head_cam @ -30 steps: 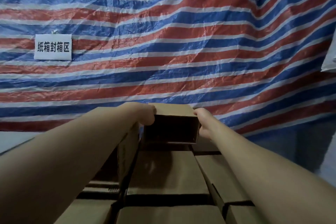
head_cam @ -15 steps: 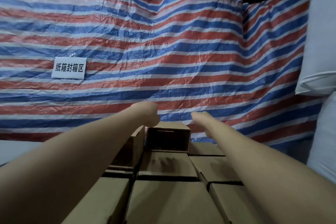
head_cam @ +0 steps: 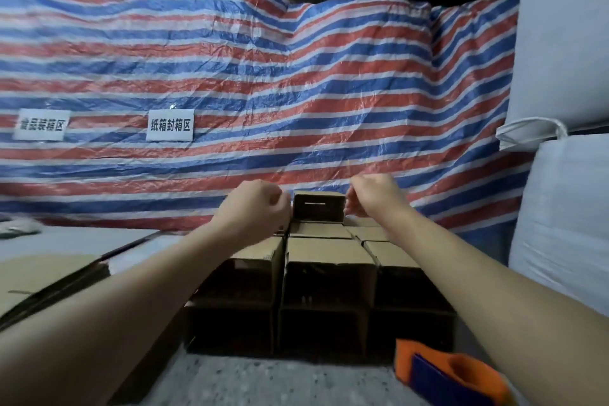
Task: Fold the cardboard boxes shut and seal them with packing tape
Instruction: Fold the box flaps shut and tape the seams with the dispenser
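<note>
Far back on the stack: small box, open side facing near. Left hand just left of it, fingers loosely curled, holding nothing. Right hand just right of it, fingers loosely curled too, holding nothing. More boxes packed in rows, nearer. Orange tape gun on the floor, near right. Striped tarp hanging behind.

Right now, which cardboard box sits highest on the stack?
The small box at the far end, between both hands; it alone stands atop the others and shows a slot in its near face.
</note>
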